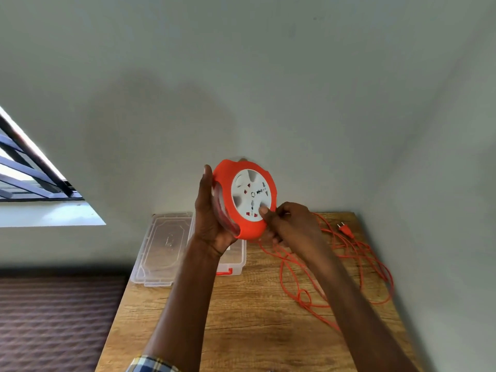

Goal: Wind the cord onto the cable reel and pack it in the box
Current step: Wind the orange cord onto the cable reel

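An orange cable reel with a white socket face is held up above the wooden table. My left hand grips its left rim from behind. My right hand holds the reel's lower right edge, thumb on the white face. The orange cord hangs from the reel's bottom and lies in loose loops on the table's right side, its plug near the far right corner. A clear plastic box with an orange latch stands on the table behind my left arm.
The box's clear lid lies flat at the table's far left corner. Grey walls close the table in at the back and right. A patterned bed or mat lies to the left, under a barred window.
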### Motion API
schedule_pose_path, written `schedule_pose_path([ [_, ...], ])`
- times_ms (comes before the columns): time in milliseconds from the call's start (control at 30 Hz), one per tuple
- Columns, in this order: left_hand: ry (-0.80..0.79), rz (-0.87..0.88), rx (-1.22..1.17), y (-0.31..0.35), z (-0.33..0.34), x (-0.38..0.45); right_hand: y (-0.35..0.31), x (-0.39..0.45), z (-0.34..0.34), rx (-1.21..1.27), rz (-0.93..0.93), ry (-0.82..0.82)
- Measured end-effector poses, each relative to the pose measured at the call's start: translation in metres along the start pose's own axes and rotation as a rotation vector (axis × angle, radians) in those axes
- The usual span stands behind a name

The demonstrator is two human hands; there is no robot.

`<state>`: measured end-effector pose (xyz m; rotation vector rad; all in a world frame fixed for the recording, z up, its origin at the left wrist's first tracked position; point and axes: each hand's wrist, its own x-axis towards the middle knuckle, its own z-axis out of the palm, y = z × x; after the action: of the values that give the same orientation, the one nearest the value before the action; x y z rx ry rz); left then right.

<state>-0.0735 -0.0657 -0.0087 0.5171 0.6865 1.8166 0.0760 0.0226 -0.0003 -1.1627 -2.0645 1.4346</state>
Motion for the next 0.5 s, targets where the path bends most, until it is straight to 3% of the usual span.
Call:
schedule_pose_path([
  [100,0.012,-0.045,-0.01,0.001,-0.009,0.006,-0.003,0.003,-0.005,-0.386,-0.354,0.293],
  [133,0.002,-0.069,-0.026,0.002,-0.012,0.008,-0.005,0.005,-0.007,-0.418,-0.505,0.288],
  [200,-0.041,-0.126,-0.061,0.007,-0.014,0.011,-0.01,0.008,-0.012,-0.452,-0.703,0.128],
  [300,-0.09,-0.228,-0.083,0.016,-0.021,0.017,-0.013,0.007,-0.017,-0.421,-0.712,-0.099],
  [500,-0.045,-0.274,-0.044,0.015,-0.025,0.023,-0.011,0.016,-0.019,-0.583,-0.652,-0.095],
])
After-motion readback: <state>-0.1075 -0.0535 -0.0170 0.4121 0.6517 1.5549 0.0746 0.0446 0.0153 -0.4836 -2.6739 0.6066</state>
